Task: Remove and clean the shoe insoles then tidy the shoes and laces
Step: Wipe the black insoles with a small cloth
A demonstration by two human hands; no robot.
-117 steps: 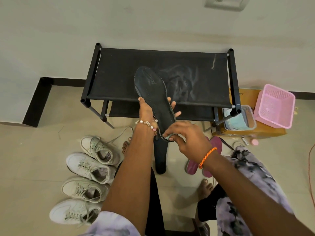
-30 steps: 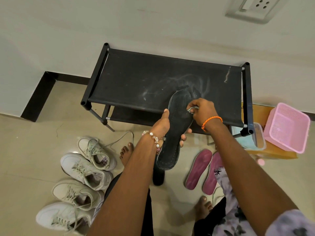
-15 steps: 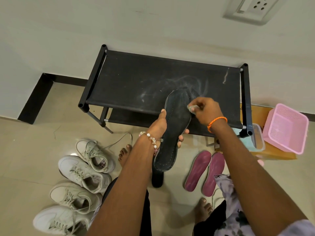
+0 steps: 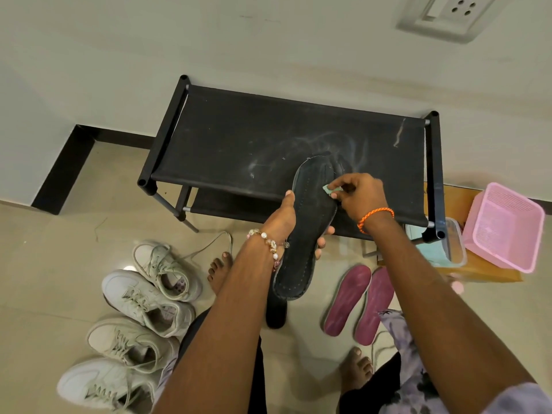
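Beige floor tiles are seen below; the black insole (image 4: 307, 228) is gripped by the left hand (image 4: 282, 224) over the rack (image 4: 239, 135), while a small green wipe (image 4: 329, 190) is pinched against it by the right hand (image 4: 360, 195).

Head camera looks steeply down, close above floor (image 4: 74, 264).

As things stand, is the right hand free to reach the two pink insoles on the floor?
Probably not yet: the right hand pinches a small green wipe against the black insole. The pink insoles lie uncovered below that arm.
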